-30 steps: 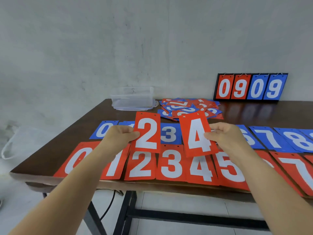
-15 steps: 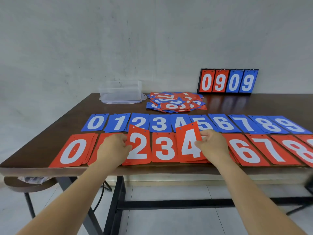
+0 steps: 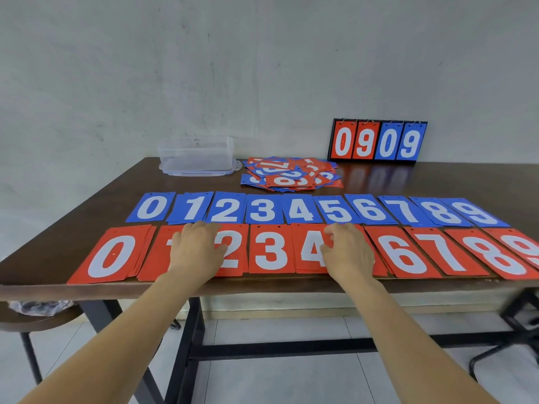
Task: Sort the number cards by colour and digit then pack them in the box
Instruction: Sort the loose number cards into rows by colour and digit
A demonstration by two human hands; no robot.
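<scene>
In the head view, my two hands are well apart, both down on the near row of cards. My left hand point(image 3: 198, 249) lies palm down over the red 1 pile point(image 3: 159, 252), covering most of its digit. Its fingers are relaxed and its thumb touches the left edge of the red 2 card point(image 3: 233, 252). My right hand point(image 3: 347, 252) covers the red pile between the 4 and the 6. Its fingertips are bent at the right edge of the red 4 card point(image 3: 309, 249), and I cannot tell whether they pinch that card or only rest on it.

The red row point(image 3: 274, 252) runs along the near edge of the dark wooden table point(image 3: 96, 217), from 0 at the left to 9 at the right. The 9 is cut off by the frame. Several of these places are small stacks with edges fanned out. Just beyond it, the blue row point(image 3: 262, 209) runs 0 to 9 in the same order, its cards overlapping slightly.

Farther back, near the middle, is a loose heap of unsorted red and blue cards point(image 3: 291, 174). The clear plastic box point(image 3: 197, 156) stands just left of that heap at the far edge, with no cards in it. To the far right, a flip scoreboard point(image 3: 377, 140) stands upright against the wall, reading 0 9 in red and 0 9 in blue.
</scene>
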